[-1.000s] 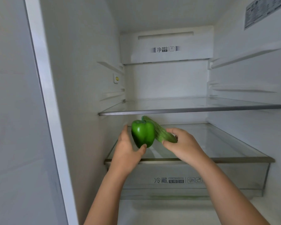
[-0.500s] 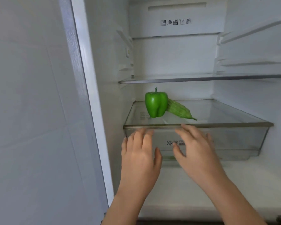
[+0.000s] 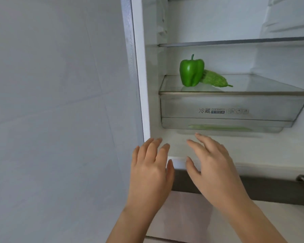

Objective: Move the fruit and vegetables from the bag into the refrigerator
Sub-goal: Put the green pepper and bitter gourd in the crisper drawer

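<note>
Both hands hover empty at the near lip of the refrigerator [image 3: 140,85]: my left hand [image 3: 150,165] and right hand [image 3: 212,163] have fingers spread and loosely straight, gripping nothing. Just beyond them sits the clear crisper drawer [image 3: 182,109], pushed in. On the glass shelf [image 3: 235,93] above it, toward the left, the green pepper [image 3: 191,72] stands stem up. The bitter gourd [image 3: 214,79] lies just behind it to the right, apparently touching it. By its look the pepper is light, firm and glossy, likely slick, best cupped around the body rather than the stem. The gourd's bumpy skin should give grip at mid-length. Farther up runs a second shelf [image 3: 235,42].
</note>
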{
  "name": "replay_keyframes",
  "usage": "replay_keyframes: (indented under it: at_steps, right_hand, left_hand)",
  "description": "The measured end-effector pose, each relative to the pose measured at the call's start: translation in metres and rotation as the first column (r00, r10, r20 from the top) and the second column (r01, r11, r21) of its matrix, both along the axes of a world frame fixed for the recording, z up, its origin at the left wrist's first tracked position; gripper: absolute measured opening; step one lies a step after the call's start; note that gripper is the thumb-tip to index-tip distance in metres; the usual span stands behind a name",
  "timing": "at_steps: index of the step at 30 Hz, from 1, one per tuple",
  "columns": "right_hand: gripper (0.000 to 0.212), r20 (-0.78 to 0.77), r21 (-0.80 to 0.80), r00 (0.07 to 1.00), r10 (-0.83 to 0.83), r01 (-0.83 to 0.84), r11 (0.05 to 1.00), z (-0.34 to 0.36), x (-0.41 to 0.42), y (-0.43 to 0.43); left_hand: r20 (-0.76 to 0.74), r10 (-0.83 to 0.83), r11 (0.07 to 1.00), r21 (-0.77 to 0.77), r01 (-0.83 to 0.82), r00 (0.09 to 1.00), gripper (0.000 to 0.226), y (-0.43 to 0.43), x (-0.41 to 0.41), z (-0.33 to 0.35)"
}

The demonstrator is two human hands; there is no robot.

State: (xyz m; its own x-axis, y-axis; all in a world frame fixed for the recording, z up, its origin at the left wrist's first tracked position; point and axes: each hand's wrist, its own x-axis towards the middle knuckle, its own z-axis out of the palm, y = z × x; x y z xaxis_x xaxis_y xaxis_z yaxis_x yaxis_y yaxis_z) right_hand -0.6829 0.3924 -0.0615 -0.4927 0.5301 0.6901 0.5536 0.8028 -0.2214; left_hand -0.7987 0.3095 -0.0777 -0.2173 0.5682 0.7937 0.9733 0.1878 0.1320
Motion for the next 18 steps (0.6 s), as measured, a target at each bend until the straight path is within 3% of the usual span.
replay_keyframes:
  at_steps: [7,10,18]
  right_hand:
    - [0.031,-0.035,0.054,0.956,0.291,-0.289,0.956,-0.006,0.008,-0.035]
    - [0.039,-0.01,0.049,0.897,0.442,-0.441,0.896,-0.011,0.012,-0.056]
    - [0.037,-0.002,0.04,0.65,0.76,-0.759,0.65,-0.021,0.018,-0.152]
  left_hand:
    - [0.011,0.281,0.959,-0.025,-0.281,0.96,0.029,-0.057,0.029,-0.002]
    - [0.039,0.408,0.912,-0.047,-0.407,0.912,0.028,-0.091,0.05,-0.006]
    - [0.086,0.748,0.663,-0.135,-0.737,0.658,0.035,-0.209,0.115,-0.017]
